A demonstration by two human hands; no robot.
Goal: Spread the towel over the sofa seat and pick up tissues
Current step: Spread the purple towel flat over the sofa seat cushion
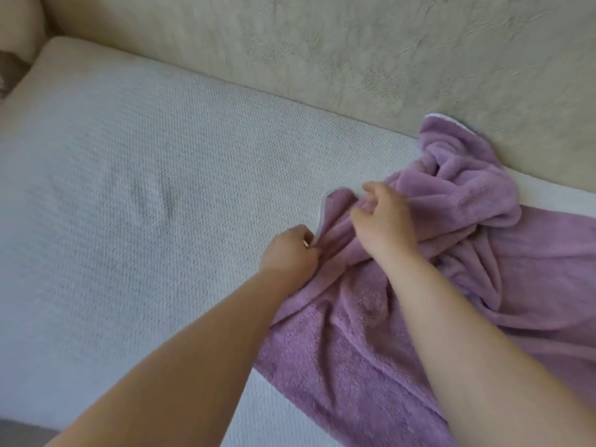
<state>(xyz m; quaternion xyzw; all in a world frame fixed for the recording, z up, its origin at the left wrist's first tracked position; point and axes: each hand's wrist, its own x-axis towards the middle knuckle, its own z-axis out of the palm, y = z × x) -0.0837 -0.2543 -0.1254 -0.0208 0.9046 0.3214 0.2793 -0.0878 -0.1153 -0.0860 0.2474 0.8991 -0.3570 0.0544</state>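
A purple fluffy towel [458,285] with a white edge lies crumpled on the right part of the white textured sofa seat [145,188]. My left hand [290,253] pinches the towel's white-trimmed left edge. My right hand [383,221] sits just to the right of it, fingers curled into a fold of the towel near the same edge. The towel is bunched up toward the backrest and runs off the frame at the right and bottom. No tissues are in view.
The beige patterned sofa backrest [322,53] runs along the top. A cushion or armrest [19,27] shows at the top left corner. The left and middle of the seat show only the bare white cover.
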